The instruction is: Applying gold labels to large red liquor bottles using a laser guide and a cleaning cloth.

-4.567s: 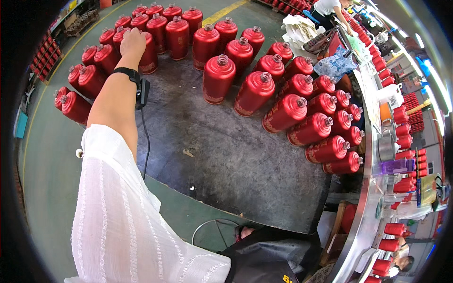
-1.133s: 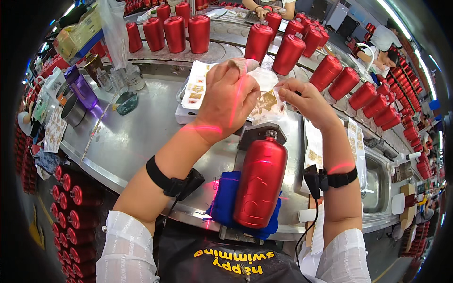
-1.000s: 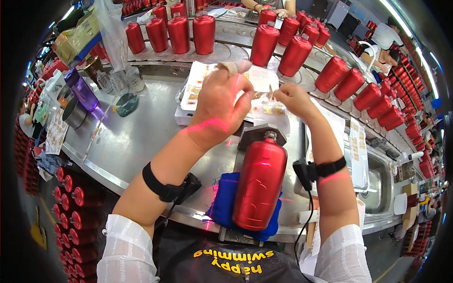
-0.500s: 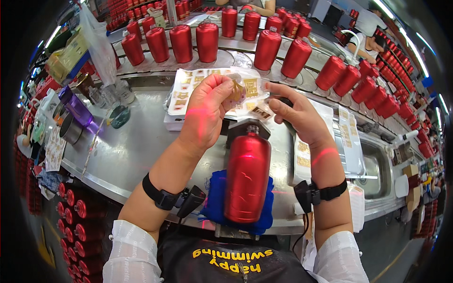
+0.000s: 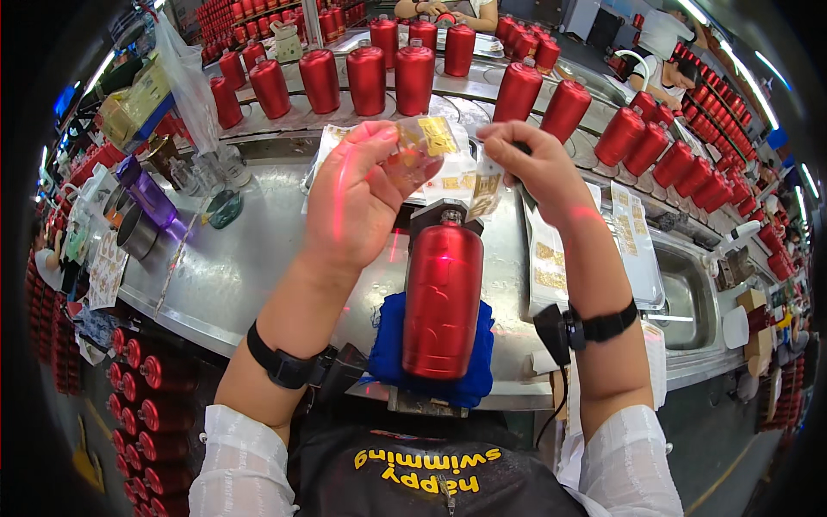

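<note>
Over the steel bench (image 5: 250, 250), I see the left hand (image 5: 351, 196) pinching a gold-printed film (image 5: 428, 140) near its edge, perhaps sparing the print; the right hand (image 5: 538, 168) has thumb and finger closed on a gold-marked strip (image 5: 487, 191). Nearer, the red bottle (image 5: 444, 297) lies on blue cloth (image 5: 389, 340), likely for cushioning.

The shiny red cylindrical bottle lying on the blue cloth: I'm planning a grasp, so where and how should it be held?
Probably around the middle of the shiny red bottle, from above, gripping its left and right flanks. It lies lengthwise, clear neck at the far end; those flanks look free, while the blue cloth lies beneath and a dark angular block sits by the neck.
</note>
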Available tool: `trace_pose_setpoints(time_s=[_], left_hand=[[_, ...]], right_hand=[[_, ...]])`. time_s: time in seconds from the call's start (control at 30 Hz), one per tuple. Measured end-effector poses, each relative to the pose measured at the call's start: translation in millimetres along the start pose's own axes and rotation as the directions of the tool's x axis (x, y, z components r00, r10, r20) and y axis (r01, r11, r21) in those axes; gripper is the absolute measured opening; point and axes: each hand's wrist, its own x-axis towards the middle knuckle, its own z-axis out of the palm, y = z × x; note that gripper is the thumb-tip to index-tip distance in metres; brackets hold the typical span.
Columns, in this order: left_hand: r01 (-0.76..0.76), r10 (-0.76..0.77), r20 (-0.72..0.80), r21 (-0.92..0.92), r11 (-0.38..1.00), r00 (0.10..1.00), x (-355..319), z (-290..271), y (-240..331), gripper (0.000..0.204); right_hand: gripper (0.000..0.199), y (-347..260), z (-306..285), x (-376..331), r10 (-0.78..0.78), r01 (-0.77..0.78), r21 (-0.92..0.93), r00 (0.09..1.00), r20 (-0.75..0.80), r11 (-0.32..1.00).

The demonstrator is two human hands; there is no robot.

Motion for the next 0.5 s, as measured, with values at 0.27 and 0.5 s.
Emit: trace_pose_setpoints(time_s=[0.27,0.5], left_hand=[[0.033,-0.035,-0.081,-0.019,0.999,0.996,-20.6,-20.3,10.0,0.011],[0.077,-0.076,-0.112,0.001,0.997,0.991,-15.6,-37.8,5.2,0.021]], right_hand=[[0.037,115.3,5.4,97.6,-0.067,-0.038,-0.862,0.994,-0.083,0.505],[0.037,136.8,-9.8,94.0,-0.044,0.055,-0.917,0.998,0.040,0.394]])
